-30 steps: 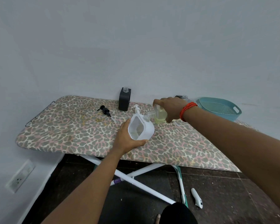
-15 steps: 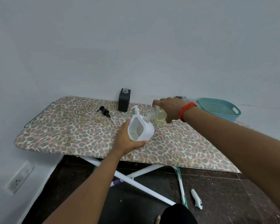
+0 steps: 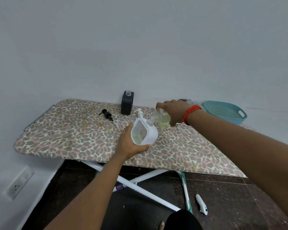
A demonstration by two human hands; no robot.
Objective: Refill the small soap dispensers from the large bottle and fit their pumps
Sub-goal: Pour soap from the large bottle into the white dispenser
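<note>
Head view: the left hand (image 3: 130, 146) cups the white dispenser (image 3: 145, 133) from below and behind, fingers curled round its base and thumb along its near side, holding it tilted just above the ironing board (image 3: 65, 130). The right hand (image 3: 175, 110), with a red band (image 3: 189, 114) at the wrist, grips the large bottle (image 3: 163, 120) from above, fingers wrapped over its body. The bottle is tipped so its neck points down and left into the dispenser's mouth.

Compared with a second ago, almost nothing has shifted. Both hands keep the same grip and the same tilt, and neck and mouth stay together. The one difference I can make out is in the dispenser's clear window, where the pale yellow at the bottom looks a little fuller, though the change is slight. I take that to mean soap is running steadily and the pour is mid-way, not finishing. Yellow liquid still sits in the lower part of the bottle.

The white pump (image 3: 139, 112) lies on the board just behind the dispenser, not yet fitted. Further back, the black dispenser (image 3: 127, 105) stands upright by the wall with its neck open. Its black pump (image 3: 107, 115) lies on its side to the left, well apart. A teal basket (image 3: 226, 121) sits at the far right.
</note>
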